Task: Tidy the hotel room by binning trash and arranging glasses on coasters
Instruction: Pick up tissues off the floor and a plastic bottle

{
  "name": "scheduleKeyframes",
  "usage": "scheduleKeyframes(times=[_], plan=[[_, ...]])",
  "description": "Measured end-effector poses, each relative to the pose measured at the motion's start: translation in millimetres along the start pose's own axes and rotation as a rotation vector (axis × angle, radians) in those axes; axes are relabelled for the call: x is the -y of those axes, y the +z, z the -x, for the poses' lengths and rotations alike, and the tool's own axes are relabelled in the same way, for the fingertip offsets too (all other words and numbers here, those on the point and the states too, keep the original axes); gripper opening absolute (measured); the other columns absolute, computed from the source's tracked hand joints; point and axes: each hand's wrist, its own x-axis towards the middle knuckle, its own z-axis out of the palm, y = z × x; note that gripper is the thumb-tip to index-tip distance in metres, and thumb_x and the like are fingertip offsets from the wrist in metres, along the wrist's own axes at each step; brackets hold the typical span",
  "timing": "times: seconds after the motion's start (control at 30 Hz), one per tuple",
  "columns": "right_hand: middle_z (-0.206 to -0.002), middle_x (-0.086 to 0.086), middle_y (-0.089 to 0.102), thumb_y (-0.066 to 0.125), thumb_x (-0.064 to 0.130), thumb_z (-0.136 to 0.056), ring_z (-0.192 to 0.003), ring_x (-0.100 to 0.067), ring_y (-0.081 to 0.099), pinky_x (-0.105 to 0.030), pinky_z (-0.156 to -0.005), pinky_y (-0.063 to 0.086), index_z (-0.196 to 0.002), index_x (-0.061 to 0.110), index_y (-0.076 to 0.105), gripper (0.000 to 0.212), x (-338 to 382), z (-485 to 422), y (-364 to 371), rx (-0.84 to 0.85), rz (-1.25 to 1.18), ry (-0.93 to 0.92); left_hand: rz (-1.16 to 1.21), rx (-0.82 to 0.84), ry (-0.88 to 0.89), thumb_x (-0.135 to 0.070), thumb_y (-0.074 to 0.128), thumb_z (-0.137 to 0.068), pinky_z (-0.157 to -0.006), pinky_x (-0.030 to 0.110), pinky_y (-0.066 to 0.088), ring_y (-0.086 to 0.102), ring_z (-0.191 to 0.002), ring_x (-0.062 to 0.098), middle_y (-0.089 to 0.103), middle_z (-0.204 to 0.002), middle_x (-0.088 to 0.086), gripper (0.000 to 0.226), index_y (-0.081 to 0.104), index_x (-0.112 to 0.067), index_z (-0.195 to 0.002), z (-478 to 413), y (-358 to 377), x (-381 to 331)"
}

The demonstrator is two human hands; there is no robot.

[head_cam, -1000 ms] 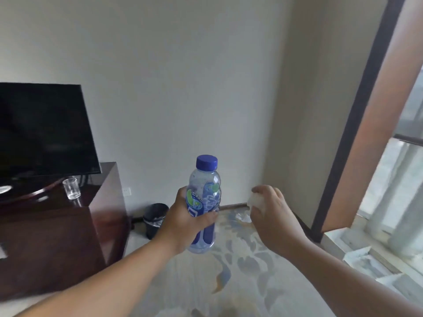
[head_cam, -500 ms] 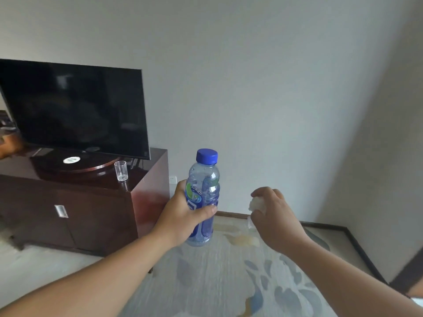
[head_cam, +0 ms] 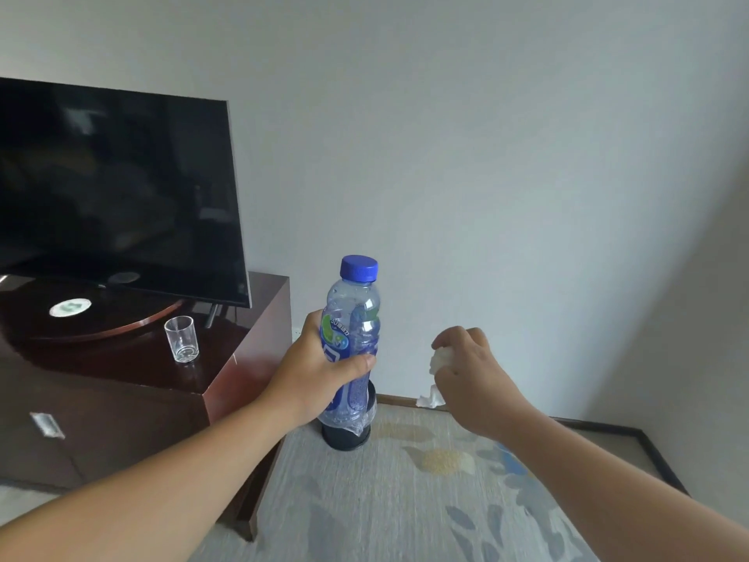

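Judging by how things lie, no trash is binned yet: the left hand (head_cam: 312,375) has its fingers (head_cam: 356,363) wrapped round the plastic bottle (head_cam: 360,318), held upright in the air in front of the dark bin (head_cam: 344,440) on the floor by the wall, and the right hand (head_cam: 466,371) curls its fingers on a crumpled white tissue (head_cam: 439,358). One glass (head_cam: 181,339) stands on the bare counter (head_cam: 121,375), on no coaster, so that part looks undone. Clear and blue-capped, the bottle carries a blue-green label and looks empty or nearly so
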Motion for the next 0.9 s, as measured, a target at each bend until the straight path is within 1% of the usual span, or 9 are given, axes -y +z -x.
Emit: scheduleKeyframes(times=[0.1,0.17,0.27,0.37,0.4,0.47,0.57,0.73,0.9], plan=[[-0.113,0.006,0.033,0.038,0.008,-0.087,-0.09,-0.019,0.049,-0.028,-0.069,0.04,-0.12,0.026,0.041,0.038,-12,-47,15,0.05,0.061,-0.009,0.006,-0.016,-0.019,-0.045,0.078,-0.058,-0.088,0.04,0.053,0.068,-0.092,0.009,0.069,-0.098,-0.01,0.061,0.047,-0.035,-0.109,-40,-3,23],[-0.115,0.006,0.034,0.04,0.006,-0.087,-0.088,-0.015,0.05,-0.025,-0.068,0.041,-0.125,0.025,0.041,0.043,-24,-78,24,0.079,0.076,-0.027,0.004,-0.036,-0.032,-0.046,0.078,-0.058,-0.088,0.041,0.053,0.068,-0.091,0.008,0.069,-0.098,-0.011,0.061,0.047,-0.036,-0.11,-65,-2,39],[-0.122,0.004,0.04,0.043,0.009,-0.089,-0.085,-0.01,0.051,-0.019,-0.064,0.04,-0.13,0.025,0.04,0.044,-45,-129,34,0.121,0.087,-0.075,-0.002,-0.065,-0.053,-0.048,0.077,-0.06,-0.091,0.042,0.052,0.067,-0.094,0.007,0.069,-0.101,-0.012,0.062,0.046,-0.036,-0.113,-105,4,58],[-0.126,0.002,0.046,0.05,0.015,-0.089,-0.091,-0.012,0.049,-0.022,-0.072,0.039,-0.132,0.024,0.04,0.045,-67,-187,40,0.134,0.08,-0.128,0.0,-0.106,-0.064,-0.048,0.077,-0.062,-0.094,0.048,0.05,0.066,-0.1,0.014,0.068,-0.106,-0.006,0.067,0.046,-0.029,-0.119,-151,11,69],[-0.126,0.002,0.047,0.052,0.017,-0.089,-0.092,-0.012,0.049,-0.022,-0.074,0.038,-0.132,0.023,0.041,0.045,-74,-209,40,0.136,0.076,-0.146,-0.002,-0.128,-0.069,-0.047,0.077,-0.063,-0.095,0.048,0.049,0.066,-0.101,0.015,0.068,-0.107,-0.005,0.069,0.046,-0.026,-0.121,-166,13,73],[-0.123,0.003,0.049,0.055,0.02,-0.087,-0.092,-0.011,0.048,-0.02,-0.074,0.036,-0.13,0.022,0.044,0.044,-87,-250,41,0.146,0.074,-0.177,-0.019,-0.173,-0.097,-0.047,0.076,-0.064,-0.093,0.044,0.05,0.066,-0.099,0.011,0.068,-0.105,-0.007,0.067,0.046,-0.025,-0.12,-196,17,80],[-0.118,0.004,0.05,0.055,0.021,-0.086,-0.09,-0.011,0.049,-0.017,-0.067,0.035,-0.125,0.023,0.046,0.041,-104,-302,45,0.185,0.07,-0.218,-0.04,-0.2,-0.139,-0.051,0.075,-0.062,-0.089,0.038,0.052,0.067,-0.094,0.005,0.069,-0.1,-0.014,0.066,0.046,-0.027,-0.117,-231,21,91],[-0.115,0.005,0.051,0.057,0.02,-0.085,-0.09,-0.012,0.05,-0.02,-0.073,0.036,-0.123,0.022,0.049,0.038,-123,-371,68,0.248,0.042,-0.241,0.003,-0.26,-0.194,-0.048,0.078,-0.061,-0.095,0.048,0.05,0.067,-0.099,0.014,0.07,-0.103,-0.007,0.067,0.047,-0.024,-0.116,-286,21,121],[-0.108,0.006,0.047,0.059,0.02,-0.084,-0.083,-0.011,0.053,-0.019,-0.067,0.038,-0.118,0.024,0.052,0.035,-137,-434,108,0.314,0.027,-0.235,0.042,-0.258,-0.262,-0.045,0.078,-0.065,-0.097,0.049,0.047,0.065,-0.105,0.017,0.068,-0.109,-0.004,0.066,0.046,-0.025,-0.12,-335,16,170]])
